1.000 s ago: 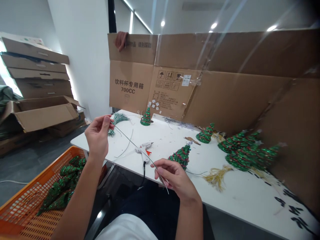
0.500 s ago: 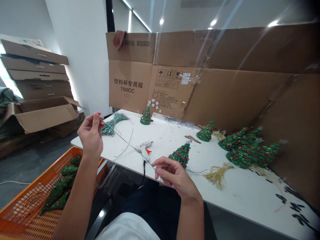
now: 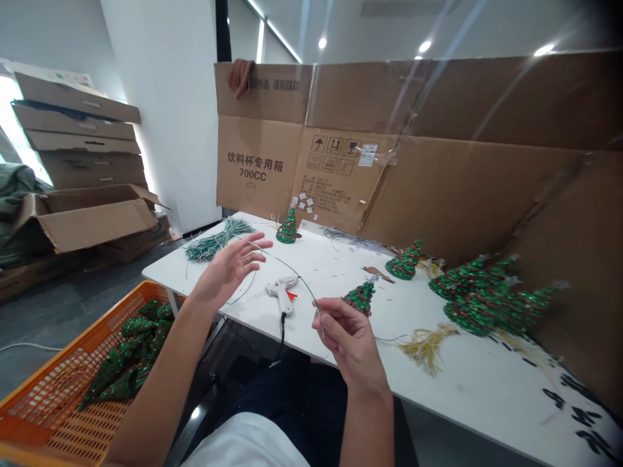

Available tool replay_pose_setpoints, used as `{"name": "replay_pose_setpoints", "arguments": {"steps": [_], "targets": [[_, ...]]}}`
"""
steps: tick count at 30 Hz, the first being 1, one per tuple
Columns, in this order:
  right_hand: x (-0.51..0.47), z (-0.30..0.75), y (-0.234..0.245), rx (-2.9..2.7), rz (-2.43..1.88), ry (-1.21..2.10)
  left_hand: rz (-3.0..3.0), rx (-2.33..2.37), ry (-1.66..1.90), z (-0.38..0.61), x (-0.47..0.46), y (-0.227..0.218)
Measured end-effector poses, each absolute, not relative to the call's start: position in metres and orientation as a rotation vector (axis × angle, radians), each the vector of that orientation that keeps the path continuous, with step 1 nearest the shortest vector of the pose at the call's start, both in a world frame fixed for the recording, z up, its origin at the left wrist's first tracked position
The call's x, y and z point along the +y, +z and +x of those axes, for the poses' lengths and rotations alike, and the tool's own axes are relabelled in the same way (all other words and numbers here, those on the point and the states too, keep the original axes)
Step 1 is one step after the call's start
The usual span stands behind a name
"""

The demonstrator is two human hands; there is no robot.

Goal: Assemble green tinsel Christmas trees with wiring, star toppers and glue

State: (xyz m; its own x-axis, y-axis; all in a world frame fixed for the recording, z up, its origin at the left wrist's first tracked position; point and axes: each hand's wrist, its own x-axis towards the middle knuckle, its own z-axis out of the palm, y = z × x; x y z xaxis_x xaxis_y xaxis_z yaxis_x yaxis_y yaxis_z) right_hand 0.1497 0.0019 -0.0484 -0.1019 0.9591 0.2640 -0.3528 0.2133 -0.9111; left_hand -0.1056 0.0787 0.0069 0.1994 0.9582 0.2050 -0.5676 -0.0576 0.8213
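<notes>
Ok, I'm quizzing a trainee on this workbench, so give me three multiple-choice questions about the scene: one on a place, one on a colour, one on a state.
1. Where is the hot glue gun? A on the white table; B on the floor; C inside a cardboard box.
2. What colour is the plastic crate holding the green cones? A blue; B orange; C white.
3. How is the left hand? A clenched in a fist; B open with fingers spread; C flat on the tabletop.

1 A: it lies on the tabletop. 2 B: its rim and mesh walls show orange. 3 B: its fingers fan apart, raised above the table.
</notes>
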Motion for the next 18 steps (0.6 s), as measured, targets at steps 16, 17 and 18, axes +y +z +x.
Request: {"name": "replay_pose_setpoints", "arguments": {"steps": [16,17,18], "targets": [[-0.002,0.146,-0.041,-1.278,-0.907,1.179,1.603,0.711,1.103,-0.067,0.048,0.001],[-0.002,0.146,-0.041,-1.276,-0.914,1.174,1.595,0.715,1.12,-0.067,0.048,0.001],[-0.002,0.147,-0.042,-1.273,-0.921,1.168,1.588,0.715,1.13,-0.067,0.048,0.002]]}}
